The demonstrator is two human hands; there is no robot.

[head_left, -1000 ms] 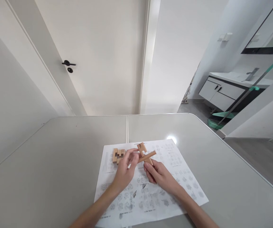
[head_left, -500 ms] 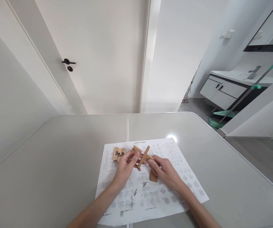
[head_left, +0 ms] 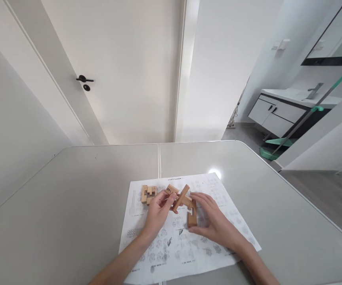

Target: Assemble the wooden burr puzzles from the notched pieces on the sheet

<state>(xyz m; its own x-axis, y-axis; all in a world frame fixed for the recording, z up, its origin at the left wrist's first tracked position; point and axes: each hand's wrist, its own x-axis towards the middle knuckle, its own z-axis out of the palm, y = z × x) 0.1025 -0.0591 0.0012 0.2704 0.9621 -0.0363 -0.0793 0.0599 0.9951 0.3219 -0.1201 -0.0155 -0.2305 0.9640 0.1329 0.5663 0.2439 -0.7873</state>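
Left hand: my left hand [head_left: 157,211] is closed in a pinch, thumb against curled fingers, on the wooden bar [head_left: 183,194] and the marked wooden piece [head_left: 172,188] where they cross.
Right hand: my right hand [head_left: 216,221] is spread wide, fingers by the far end of the notched wooden piece [head_left: 192,215], thumb at its near end; whether they press on it I cannot tell.
Where the pieces are: over the middle of the printed sheet [head_left: 194,253], between my two hands, nearer its far edge than its near one.
Handling, left: I'd judge a firm, still pinch at the crossing best, so the wooden bar holds its slant and doesn't roll.
Handling, right: better to take the notched wooden piece by its solid ends, slot left unobstructed, and turn it gently; forcing it at an angle could jam or chip the edges.
Look of the pieces: plain brown wood, straight-sided. Wooden bar slim, tilted, its upper end leaning right. Marked wooden piece flat, with a dark curved mark. Notched wooden piece long, cut in on the side facing my left hand. Joints partly hidden by fingers.
Wooden block cluster: the wooden block cluster [head_left: 148,194] sits by the sheet's far left corner, just beside my left hand, gaps showing between its blocks.
Table: the grey table [head_left: 99,198] carries the sheet, which lies across its seam [head_left: 159,162], well apart from both far corners.
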